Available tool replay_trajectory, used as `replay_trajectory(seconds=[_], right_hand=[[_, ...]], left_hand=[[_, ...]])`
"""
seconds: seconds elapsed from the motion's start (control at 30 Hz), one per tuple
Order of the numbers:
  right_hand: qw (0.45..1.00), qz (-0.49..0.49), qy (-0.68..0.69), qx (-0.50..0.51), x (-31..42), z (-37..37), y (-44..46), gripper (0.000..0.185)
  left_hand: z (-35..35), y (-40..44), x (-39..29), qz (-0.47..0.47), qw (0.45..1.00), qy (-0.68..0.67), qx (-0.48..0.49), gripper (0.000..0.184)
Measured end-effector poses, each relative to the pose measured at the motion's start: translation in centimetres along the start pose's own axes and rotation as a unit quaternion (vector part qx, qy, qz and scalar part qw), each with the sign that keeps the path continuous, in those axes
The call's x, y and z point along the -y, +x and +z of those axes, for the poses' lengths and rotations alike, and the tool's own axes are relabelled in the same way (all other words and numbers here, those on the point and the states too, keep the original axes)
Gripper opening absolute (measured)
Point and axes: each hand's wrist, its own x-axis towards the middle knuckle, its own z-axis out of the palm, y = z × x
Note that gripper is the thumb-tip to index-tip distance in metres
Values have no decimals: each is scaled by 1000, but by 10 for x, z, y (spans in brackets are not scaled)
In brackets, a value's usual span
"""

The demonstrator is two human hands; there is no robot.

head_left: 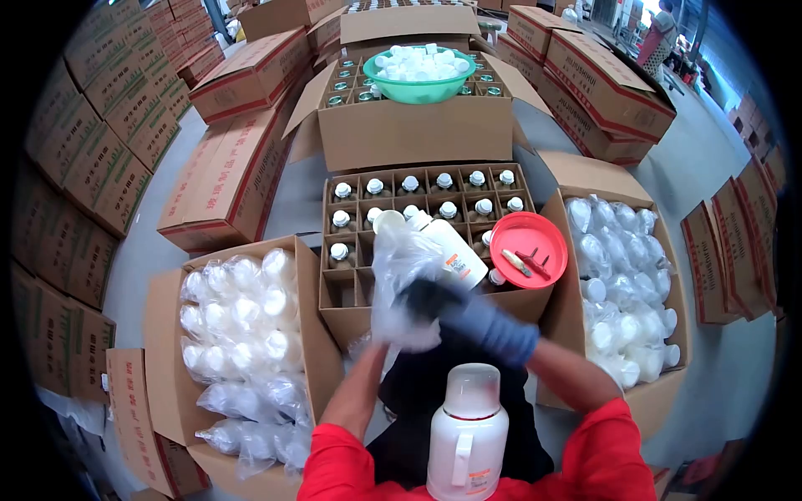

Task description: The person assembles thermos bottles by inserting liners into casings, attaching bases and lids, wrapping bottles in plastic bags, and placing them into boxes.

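A clear plastic bag [391, 271] stands up over the open divided carton [418, 320], crumpled around my left hand [405, 321]. My left hand seems closed on the bag, its fingers mostly hidden by the film. My right hand [451, 309], in a blue-grey glove with a dark palm, is against the bag's right side; motion blurs its fingers. Behind the glove, a white thermos [458, 253] with an orange label leans on the carton's bottles. Another white thermos [468, 442], with a handle and translucent cap, stands upright at my lap.
White-capped bottles [409, 184] fill most carton cells. A red dish [547, 230] with small tools rests at its right corner. Boxes of bagged white items stand left [242, 317] and right [622, 284]. Behind, a green bowl [419, 88] of white caps sits on another carton.
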Motion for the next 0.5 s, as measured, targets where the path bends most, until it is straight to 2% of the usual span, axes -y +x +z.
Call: replay_trajectory(seconds=[0.03,0.1,0.13,0.17,0.2,0.23,0.27,0.3,0.33,0.37,0.4,0.43,0.5], right_hand=[[970,82,209,-97,22,-25,13,32],[975,-101,180,-81,53,-89,44,19],[969,-180,4,-167,37,-132,63,20],[920,-249,-173,-247,17,-167,71,21],[942,-195,3,-272,21,-168,65,23],[932,-136,179,-283,24,-165,59,26],[892,-71,348,-281,25,-161,52,28],[913,-96,241,-315,29,-143,42,38],[922,-118,130,-344,32,-113,26,48],[919,-141,18,-368,29,-89,6,58],[928,-203,8,-313,1,-78,-12,77],[912,-203,-218,-282,-6,-64,-27,83],[864,-161,-388,-278,6,-31,-44,83]], left_hand=[[-16,-1,-10,-3,998,-49,-34,33],[-49,-9,-38,-20,986,-150,-65,25],[-66,-17,-58,-60,975,-209,-32,29],[-79,-20,-66,-99,958,-268,2,36],[-87,-22,-70,-115,947,-299,3,34],[-94,-23,-73,-129,934,-332,1,32],[-99,-22,-75,-144,920,-365,-1,31],[-99,-20,-77,-11,971,-230,-64,33],[-99,-18,-78,119,981,-84,-125,34],[-97,-14,-80,243,951,66,-182,36],[-103,-14,-103,233,955,42,-181,42],[-98,-18,-112,202,964,-38,-168,41],[-87,-26,-125,135,963,-195,-127,41]])
